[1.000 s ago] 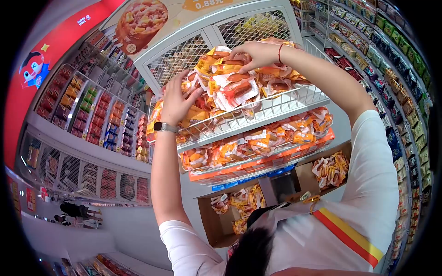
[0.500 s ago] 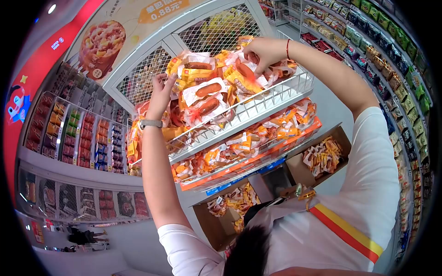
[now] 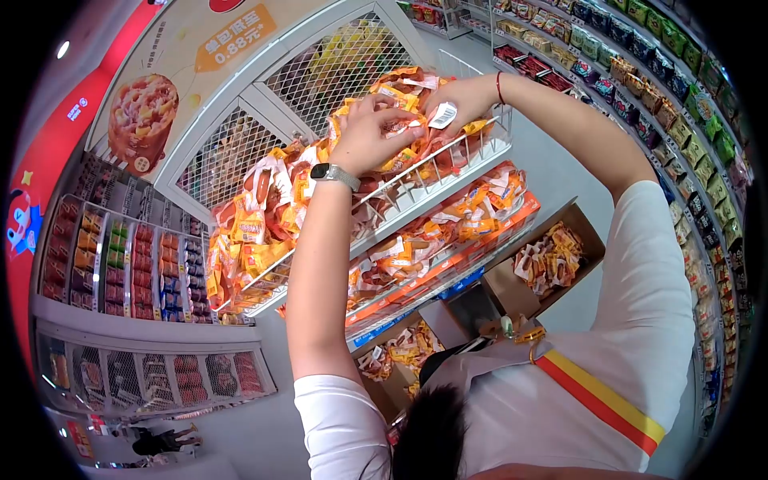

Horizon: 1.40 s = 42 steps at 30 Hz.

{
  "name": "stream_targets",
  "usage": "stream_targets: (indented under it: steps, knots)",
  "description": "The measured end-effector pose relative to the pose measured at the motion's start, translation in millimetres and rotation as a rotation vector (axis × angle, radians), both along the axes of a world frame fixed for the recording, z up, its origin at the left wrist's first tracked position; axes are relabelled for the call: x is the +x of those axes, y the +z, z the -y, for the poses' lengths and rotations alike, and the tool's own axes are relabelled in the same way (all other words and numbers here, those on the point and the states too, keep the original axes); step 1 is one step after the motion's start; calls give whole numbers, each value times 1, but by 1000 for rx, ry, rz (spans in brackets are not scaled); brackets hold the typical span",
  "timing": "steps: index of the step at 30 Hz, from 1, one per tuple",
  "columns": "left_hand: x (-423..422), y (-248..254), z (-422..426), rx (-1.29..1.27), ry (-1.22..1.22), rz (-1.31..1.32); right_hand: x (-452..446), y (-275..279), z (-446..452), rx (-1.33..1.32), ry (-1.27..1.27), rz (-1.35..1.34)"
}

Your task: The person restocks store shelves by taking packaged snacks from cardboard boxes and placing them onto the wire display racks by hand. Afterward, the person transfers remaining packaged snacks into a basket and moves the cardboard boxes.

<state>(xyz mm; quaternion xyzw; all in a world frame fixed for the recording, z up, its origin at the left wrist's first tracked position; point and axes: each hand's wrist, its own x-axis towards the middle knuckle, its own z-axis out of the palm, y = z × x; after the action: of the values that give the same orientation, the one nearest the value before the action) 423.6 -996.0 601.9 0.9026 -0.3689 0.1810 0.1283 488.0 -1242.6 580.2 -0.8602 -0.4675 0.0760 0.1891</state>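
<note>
Wrapped sausages in orange, yellow and white packets (image 3: 260, 220) are heaped in a white wire basket (image 3: 400, 190). My left hand (image 3: 370, 138), with a watch on its wrist, reaches over the right part of the heap. Its thumb and fingers curl around an orange sausage packet. Close beside it, my right hand (image 3: 466, 102), with a red string on its wrist, bends its fingers down onto a sausage packet at the basket's right end. A white barcode label (image 3: 442, 115) shows by its fingers. Some fingertips of both hands are hidden among the packets.
Below the basket, an orange-edged shelf (image 3: 512, 220) holds more packets. Cardboard boxes (image 3: 588, 276) with sausage packets stand on the floor. White mesh panels (image 3: 228, 148) rise behind the basket. Snack shelves (image 3: 680, 144) curve along the right, and snack racks (image 3: 140, 264) stand left.
My left hand has moved right, from the basket's middle to beside my right hand. Sausages lying on top in the middle are no longer seen there. The view has shifted slightly.
</note>
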Motion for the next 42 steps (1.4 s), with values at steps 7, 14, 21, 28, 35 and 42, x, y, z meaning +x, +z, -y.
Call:
stream_targets:
  steps: [7, 14, 21, 28, 35, 42]
  knots:
    - [-50, 33, -34, 135, 155, -582, -28, 62, 20, -198, -94, -22]
    - [-22, -20, 0, 193, 330, -305, -19, 42, 11, -196, -260, 117]
    - [-86, 33, -55, -370, 19, -756, 9, 94, -39, 64, -71, -161]
    - [-156, -19, -245, -46, 672, -117, 27, 39, -147, -242, -86, 105]
    - [-146, -10, -263, 145, 771, 137, -16, 37, -137, -204, 64, -11]
    - [-101, 15, -97, -84, 459, -145, 1, 58, -120, -158, -164, 73]
